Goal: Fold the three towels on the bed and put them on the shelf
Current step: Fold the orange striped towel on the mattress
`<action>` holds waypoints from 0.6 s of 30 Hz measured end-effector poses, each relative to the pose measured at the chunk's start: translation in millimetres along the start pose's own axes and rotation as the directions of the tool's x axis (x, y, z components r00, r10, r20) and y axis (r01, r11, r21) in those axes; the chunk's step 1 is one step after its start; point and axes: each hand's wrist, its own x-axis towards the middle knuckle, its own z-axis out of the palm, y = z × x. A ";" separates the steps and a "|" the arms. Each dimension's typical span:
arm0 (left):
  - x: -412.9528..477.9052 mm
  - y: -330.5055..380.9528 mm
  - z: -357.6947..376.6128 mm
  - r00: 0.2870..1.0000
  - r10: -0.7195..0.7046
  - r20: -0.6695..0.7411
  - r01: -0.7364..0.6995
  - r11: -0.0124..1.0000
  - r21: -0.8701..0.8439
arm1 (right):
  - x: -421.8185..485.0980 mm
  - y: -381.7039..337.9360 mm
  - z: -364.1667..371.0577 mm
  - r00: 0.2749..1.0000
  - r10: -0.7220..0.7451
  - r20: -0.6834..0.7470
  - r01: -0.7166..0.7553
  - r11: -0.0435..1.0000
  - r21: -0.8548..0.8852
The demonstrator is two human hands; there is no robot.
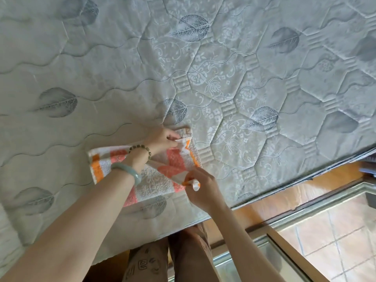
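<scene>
Quilted grey mattress [81,68] stretched wide, with open room to the left and beyond. Near its front edge lay an orange-and-white towel [150,180], partly folded. Left hand [162,139], two bracelets [130,169] on its wrist, pinched the towel's far right corner. Right hand [201,186] pinched the near right corner, raised slightly. Wooden frame [264,202] and tiled floor [335,231] showed lower right.
</scene>
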 end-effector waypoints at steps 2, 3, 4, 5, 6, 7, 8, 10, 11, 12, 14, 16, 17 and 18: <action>1.7 -4.4 0.1 1.000 -0.016 0.006 0.016 0.991 -0.134 | -7.2 0.9 0.4 1.000 -0.017 0.000 0.017 1.000 -0.001; 3.3 -5.9 0.3 0.999 -0.033 0.012 0.035 0.981 -0.191 | -10.1 1.1 0.8 1.000 -0.017 0.007 0.017 1.000 -0.002; 5.0 -6.0 1.7 0.999 -0.043 0.022 0.047 0.973 -0.227 | -12.6 1.7 1.4 1.000 -0.010 0.017 0.010 1.000 -0.002; 8.3 -6.1 3.2 0.999 -0.034 -0.001 0.033 0.979 -0.202 | -13.9 2.5 1.4 1.000 -0.002 0.023 0.002 1.000 -0.003; 11.9 -5.7 5.4 0.997 -0.003 -0.075 -0.001 0.998 -0.058 | -14.3 3.5 1.8 1.000 0.002 0.021 -0.002 1.000 -0.001; 15.3 -5.4 8.4 0.986 0.035 -0.165 -0.013 0.991 0.133 | -13.9 4.0 2.0 1.000 0.006 0.012 -0.006 1.000 0.006; 16.9 -4.7 11.6 0.967 0.083 -0.241 -0.010 0.958 0.286 | -13.1 4.4 1.8 1.000 0.015 -0.006 -0.015 1.000 0.017; 15.5 3.3 17.1 0.933 0.178 -0.314 -0.041 0.917 0.397 | -9.7 4.1 0.0 0.998 0.033 -0.046 -0.031 0.999 0.042; 14.1 8.0 20.6 0.917 0.238 -0.319 -0.087 0.902 0.422 | -8.0 4.1 -1.3 0.998 0.036 -0.058 -0.033 0.998 0.050; 12.7 12.8 24.0 0.905 0.297 -0.305 -0.136 0.880 0.455 | -6.6 4.3 -2.3 0.997 0.035 -0.068 -0.031 0.998 0.054; 12.8 19.6 30.3 0.890 0.401 -0.220 -0.243 0.822 0.515 | -4.0 4.4 -3.5 0.997 0.033 -0.075 -0.029 0.998 0.052; 15.1 21.2 37.9 0.876 0.472 -0.096 -0.334 0.739 0.584 | -3.3 4.2 -3.1 0.997 0.039 -0.069 -0.037 0.998 0.043; 16.6 21.9 39.4 0.876 0.479 -0.055 -0.345 0.703 0.622 | -3.5 4.3 -2.8 0.997 0.037 -0.068 -0.034 0.999 0.039; 17.7 22.2 40.1 0.876 0.480 -0.034 -0.347 0.679 0.647 | -4.2 4.2 -2.2 0.997 0.034 -0.069 -0.031 0.999 0.036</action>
